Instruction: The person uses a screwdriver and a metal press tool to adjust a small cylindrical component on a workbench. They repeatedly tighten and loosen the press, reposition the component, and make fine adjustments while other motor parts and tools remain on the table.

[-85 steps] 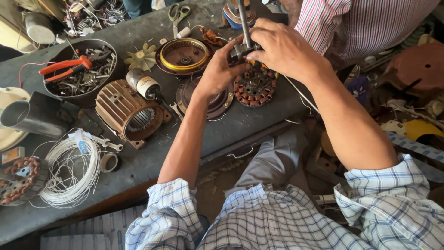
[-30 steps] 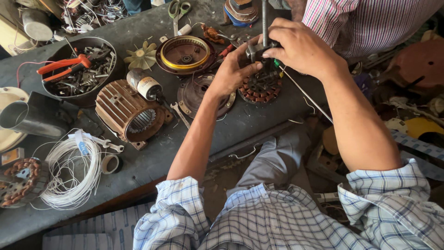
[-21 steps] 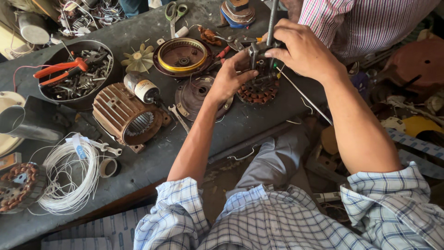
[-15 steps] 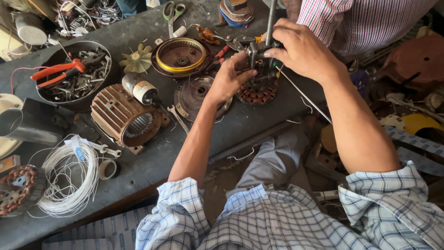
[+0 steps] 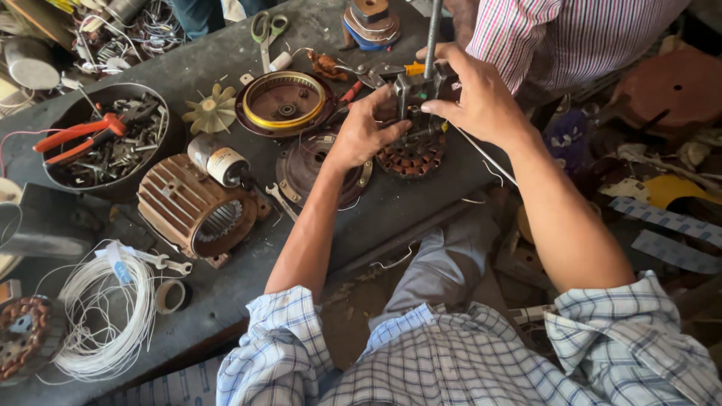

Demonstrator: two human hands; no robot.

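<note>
Together both hands, left hand (image 5: 366, 131) and right hand (image 5: 481, 98), grip the puller (image 5: 414, 94) near the bench edge (image 5: 421, 225).

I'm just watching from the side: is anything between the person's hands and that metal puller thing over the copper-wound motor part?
Nothing visible is. The left hand and right hand already grip the metal puller from either side, directly above the wound stator. The round end cover lies beside it, to the left, not between them.

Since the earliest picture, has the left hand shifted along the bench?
Barely, if at all. The left hand stays between the round end cover and the copper-wound stator, still gripping the metal puller frame.
</note>
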